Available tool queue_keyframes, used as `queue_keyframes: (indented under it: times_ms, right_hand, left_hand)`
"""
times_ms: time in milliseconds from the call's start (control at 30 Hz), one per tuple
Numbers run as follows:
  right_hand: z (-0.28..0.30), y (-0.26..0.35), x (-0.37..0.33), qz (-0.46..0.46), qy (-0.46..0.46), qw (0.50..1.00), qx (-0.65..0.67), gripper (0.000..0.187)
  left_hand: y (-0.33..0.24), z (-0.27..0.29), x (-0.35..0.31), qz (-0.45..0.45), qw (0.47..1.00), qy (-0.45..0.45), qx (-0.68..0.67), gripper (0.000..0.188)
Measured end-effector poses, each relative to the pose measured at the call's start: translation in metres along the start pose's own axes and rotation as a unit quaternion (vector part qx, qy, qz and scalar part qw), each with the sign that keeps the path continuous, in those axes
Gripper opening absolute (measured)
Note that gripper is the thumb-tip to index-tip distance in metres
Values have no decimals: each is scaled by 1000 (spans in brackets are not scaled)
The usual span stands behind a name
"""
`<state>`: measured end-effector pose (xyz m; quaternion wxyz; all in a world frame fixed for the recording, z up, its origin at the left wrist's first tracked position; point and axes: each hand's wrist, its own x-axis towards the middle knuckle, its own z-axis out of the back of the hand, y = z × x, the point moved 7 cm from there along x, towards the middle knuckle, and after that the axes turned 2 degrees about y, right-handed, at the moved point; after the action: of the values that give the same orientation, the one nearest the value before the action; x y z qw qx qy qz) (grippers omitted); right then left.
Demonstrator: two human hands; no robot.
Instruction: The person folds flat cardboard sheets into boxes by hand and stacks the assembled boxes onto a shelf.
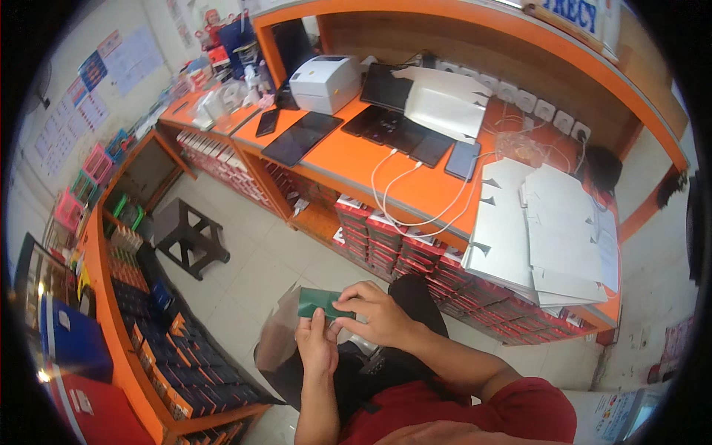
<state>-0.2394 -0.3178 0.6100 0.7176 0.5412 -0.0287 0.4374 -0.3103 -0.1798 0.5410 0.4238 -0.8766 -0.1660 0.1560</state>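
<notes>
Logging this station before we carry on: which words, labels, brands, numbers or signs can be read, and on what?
White sign, upper right: large blue lettering, readable but not copied here.
Wall papers, left: too small to read.
Red boxes under the orange counter: too small.
Printed panel, lower right: too blurred.
Green packet in the left hand and right hand: no readable text.

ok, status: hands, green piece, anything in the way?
Left hand and right hand both gripping the flat green piece. Piece up off the orange counter. Right hand partly covers its right end.
</notes>
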Motion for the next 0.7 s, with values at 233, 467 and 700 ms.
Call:
queue_keyframes:
  times_ms: [233,467,700]
  right_hand:
    - [6,3,-3,55,80,993,64,19]
    - [5,3,-10,11,-82,996,-39,19]
    - [-3,-34,-25,-188,32,952,241,19]
  left_hand:
    - [-9,-5,7,-19,999,4,-46,21]
    - [1,-24,1,-24,999,20,-27,23]
    - [-10,-19,-1,48,985,77,147,35]
